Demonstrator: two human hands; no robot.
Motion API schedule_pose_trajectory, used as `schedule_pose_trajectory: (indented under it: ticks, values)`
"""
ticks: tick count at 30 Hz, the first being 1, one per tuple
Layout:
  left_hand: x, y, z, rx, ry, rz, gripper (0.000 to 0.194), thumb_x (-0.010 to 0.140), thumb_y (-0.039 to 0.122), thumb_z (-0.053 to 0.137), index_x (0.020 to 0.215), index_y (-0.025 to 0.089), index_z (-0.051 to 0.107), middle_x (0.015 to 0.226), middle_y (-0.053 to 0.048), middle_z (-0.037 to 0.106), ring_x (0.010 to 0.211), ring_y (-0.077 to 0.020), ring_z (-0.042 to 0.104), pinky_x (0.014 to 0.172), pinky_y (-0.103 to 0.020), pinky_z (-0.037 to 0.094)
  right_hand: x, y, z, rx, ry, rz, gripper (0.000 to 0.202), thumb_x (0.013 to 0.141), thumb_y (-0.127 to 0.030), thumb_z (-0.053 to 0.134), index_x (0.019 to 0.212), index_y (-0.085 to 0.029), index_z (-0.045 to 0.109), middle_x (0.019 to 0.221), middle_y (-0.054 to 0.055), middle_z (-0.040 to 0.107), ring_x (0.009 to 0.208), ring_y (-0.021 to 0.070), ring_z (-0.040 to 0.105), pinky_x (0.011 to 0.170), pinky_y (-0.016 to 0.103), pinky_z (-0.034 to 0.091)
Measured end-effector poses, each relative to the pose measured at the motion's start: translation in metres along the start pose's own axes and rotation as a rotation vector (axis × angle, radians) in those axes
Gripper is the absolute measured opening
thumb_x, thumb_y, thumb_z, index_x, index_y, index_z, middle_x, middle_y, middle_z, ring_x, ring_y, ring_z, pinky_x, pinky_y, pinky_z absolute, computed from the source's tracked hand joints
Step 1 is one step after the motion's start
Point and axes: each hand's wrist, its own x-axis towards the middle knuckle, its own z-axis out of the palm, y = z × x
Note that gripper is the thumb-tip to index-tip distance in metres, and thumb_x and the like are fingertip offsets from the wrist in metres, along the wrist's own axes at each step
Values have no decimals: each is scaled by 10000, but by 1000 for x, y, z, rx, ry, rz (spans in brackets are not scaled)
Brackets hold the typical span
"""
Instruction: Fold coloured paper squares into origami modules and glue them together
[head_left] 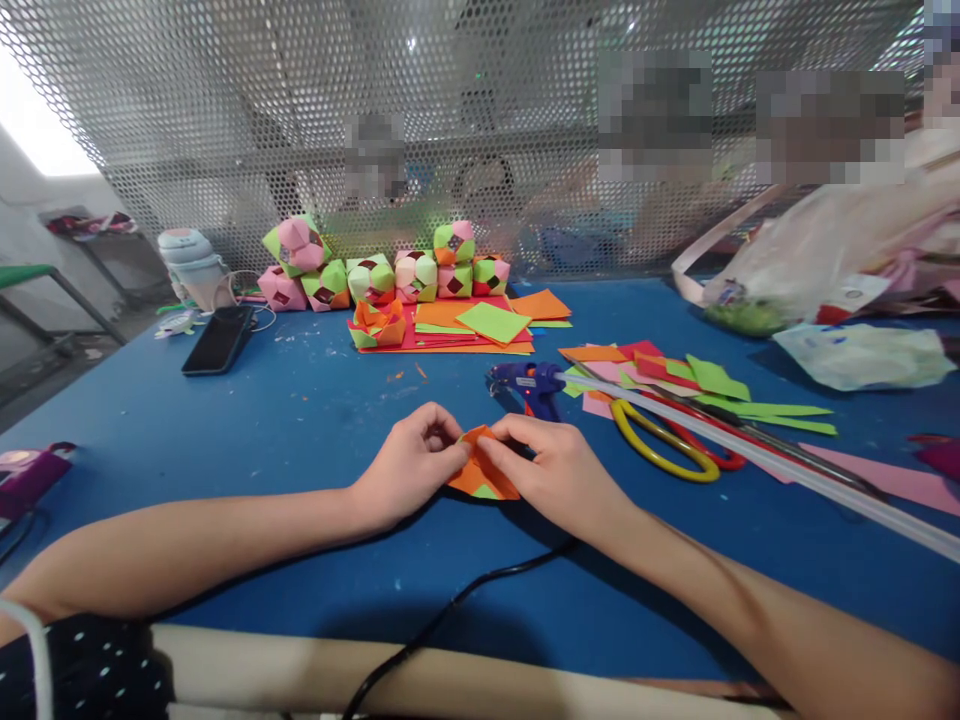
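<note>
Between my two hands is a folded orange origami paper piece (486, 478) with a bit of light green showing at its lower edge. My left hand (416, 460) pinches its left side with thumb and fingers. On the other side, my right hand (559, 465) grips the upper right part, partly covering it. Just beyond the right hand lies a blue hot glue gun (531, 380) with a long clear glue stick (720, 435) running out to the right. A black cord (480, 585) passes below the hands toward the front edge.
Several paper balls (371, 277) line the back by a perforated metal screen (300, 90). In front lie stacked paper squares (495, 322) and a half-made orange-green piece (379, 322). Yellow-and-red-handled scissors (660, 455) and scraps sit right. A phone (218, 341) and bottle (193, 268) stand left.
</note>
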Motion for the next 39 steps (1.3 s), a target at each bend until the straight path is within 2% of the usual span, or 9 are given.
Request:
schedule_pose_trajectory:
  ticks: [3, 7, 11, 19, 25, 28, 31, 36, 39]
  values:
    - [0, 1, -1, -2, -38, 35, 188, 777, 306, 585, 886, 154, 602, 775, -4, 607, 695, -111, 539, 635, -220, 422, -1, 1, 0, -20, -16, -30, 221, 858, -235, 464, 668, -186, 566, 641, 5, 589, 589, 127, 511, 573, 250, 384]
    - [0, 3, -3, 139, -63, 169, 164, 815, 262, 542, 809, 159, 670, 831, -36, 638, 802, -142, 567, 737, -238, 426, -4, 1, 1, -81, -37, -80, 240, 866, -214, 454, 654, -181, 561, 633, 11, 575, 586, 129, 506, 582, 260, 376]
    - [-3, 4, -4, 201, -51, 229, 158, 814, 210, 525, 729, 152, 645, 766, -30, 616, 742, -133, 556, 696, -234, 425, -6, 0, 3, -93, -56, -114, 262, 879, -217, 446, 647, -177, 561, 619, 10, 562, 575, 125, 497, 567, 261, 366]
    - [-3, 7, -4, 201, -63, 231, 151, 815, 228, 527, 756, 155, 646, 788, -33, 626, 764, -139, 555, 709, -233, 424, -6, 1, 3, -79, -59, -89, 291, 880, -252, 447, 624, -177, 564, 596, 5, 560, 556, 120, 488, 552, 259, 374]
    - [1, 5, -4, 47, 75, 107, 168, 810, 299, 552, 758, 151, 612, 745, 1, 587, 698, -110, 521, 652, -207, 416, -1, -2, 0, 72, -39, 20, 175, 843, -311, 503, 850, -183, 622, 750, 22, 648, 659, 144, 574, 610, 253, 440]
    - [2, 3, -3, -34, 106, 56, 185, 799, 331, 571, 773, 151, 602, 750, 13, 579, 684, -96, 510, 631, -191, 412, 0, -2, -1, 84, -39, 59, 172, 836, -296, 499, 777, -184, 615, 678, 5, 632, 606, 137, 557, 577, 247, 431]
    - [2, 4, -3, -90, 79, 51, 190, 795, 338, 580, 814, 152, 613, 783, 13, 584, 716, -93, 512, 656, -181, 416, 1, -1, -2, 53, -3, 68, 196, 833, -265, 496, 687, -184, 600, 625, -4, 613, 572, 129, 534, 560, 244, 409]
    - [1, 4, -3, -198, 5, -22, 222, 788, 295, 570, 959, 161, 615, 880, -8, 613, 800, -121, 540, 723, -210, 429, -1, -2, -4, 35, 80, 85, 191, 822, -253, 504, 676, -180, 601, 586, -12, 593, 548, 122, 525, 548, 235, 398]
    - [2, 2, -3, -176, -60, -60, 211, 793, 294, 543, 902, 140, 637, 841, -13, 617, 764, -127, 537, 703, -222, 418, -2, -1, -4, 35, 105, 83, 184, 817, -242, 503, 670, -179, 593, 590, -13, 587, 552, 118, 519, 549, 232, 396]
